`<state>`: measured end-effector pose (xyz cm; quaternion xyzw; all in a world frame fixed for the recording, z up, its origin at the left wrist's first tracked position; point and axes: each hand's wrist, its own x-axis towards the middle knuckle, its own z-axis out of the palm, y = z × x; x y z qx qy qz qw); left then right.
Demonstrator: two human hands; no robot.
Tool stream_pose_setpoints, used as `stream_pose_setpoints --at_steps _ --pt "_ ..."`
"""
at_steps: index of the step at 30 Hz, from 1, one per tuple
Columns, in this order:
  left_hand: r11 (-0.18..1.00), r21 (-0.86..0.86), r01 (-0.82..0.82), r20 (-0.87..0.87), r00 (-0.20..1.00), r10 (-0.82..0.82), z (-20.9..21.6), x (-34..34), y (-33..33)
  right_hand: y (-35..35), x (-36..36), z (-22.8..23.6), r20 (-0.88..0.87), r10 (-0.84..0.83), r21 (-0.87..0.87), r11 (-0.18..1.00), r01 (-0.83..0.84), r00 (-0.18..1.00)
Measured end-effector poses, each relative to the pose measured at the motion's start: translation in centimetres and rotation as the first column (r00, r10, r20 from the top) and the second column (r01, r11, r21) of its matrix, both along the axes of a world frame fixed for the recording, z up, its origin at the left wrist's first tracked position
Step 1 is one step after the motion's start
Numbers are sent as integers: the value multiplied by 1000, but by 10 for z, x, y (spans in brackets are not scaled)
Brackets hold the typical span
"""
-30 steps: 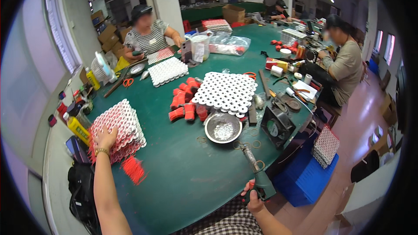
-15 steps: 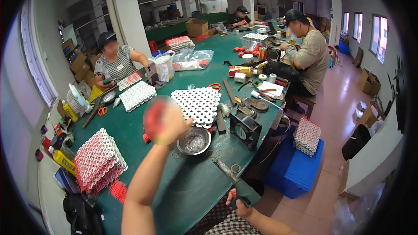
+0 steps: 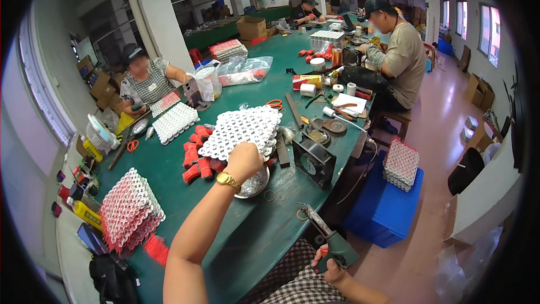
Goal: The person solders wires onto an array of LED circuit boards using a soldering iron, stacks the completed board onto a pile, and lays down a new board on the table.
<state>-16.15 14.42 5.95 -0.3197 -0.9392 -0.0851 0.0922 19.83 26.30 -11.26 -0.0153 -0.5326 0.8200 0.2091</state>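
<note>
My left hand [image 3: 246,162], a gold watch [image 3: 227,180] on its wrist, is closed at the near edge of a white sheet [image 3: 239,129] of joined rings. Whatever its fingertips pinch, if anything, is hidden. Just below the hand stands a metal bowl [image 3: 256,184] with shiny bits inside, partly covered by the hand and wrist. Several red bundles [image 3: 197,155] lie left of the sheet. In my right hand [image 3: 331,267] is a green pistol-grip tool [image 3: 340,252] with a metal nose, held over my lap beside the table edge.
A red-and-white stack of ring sheets [image 3: 132,208] stands at near left. A black square fan [image 3: 315,163] is at the right table edge. On the floor, a blue crate [image 3: 385,208] carries another stack [image 3: 401,164]. Co-workers sit at far left [image 3: 149,79], right [image 3: 396,50] and back.
My left hand has moved right and slightly down to the sheet's near edge, uncovering the red bundles. My right hand and the tool have shifted right in the picture; the view has moved slightly.
</note>
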Motion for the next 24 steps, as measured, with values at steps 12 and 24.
stream_pose_setpoints --at_steps 12,24 --pt "930 21 368 -721 650 -241 40 141 -156 -9 -2 -4 -31 69 14 998 -69 997" --pt "822 -213 529 -106 823 -558 -6 273 -280 -14 -6 31 1 21 -5 1000 -21 1000"
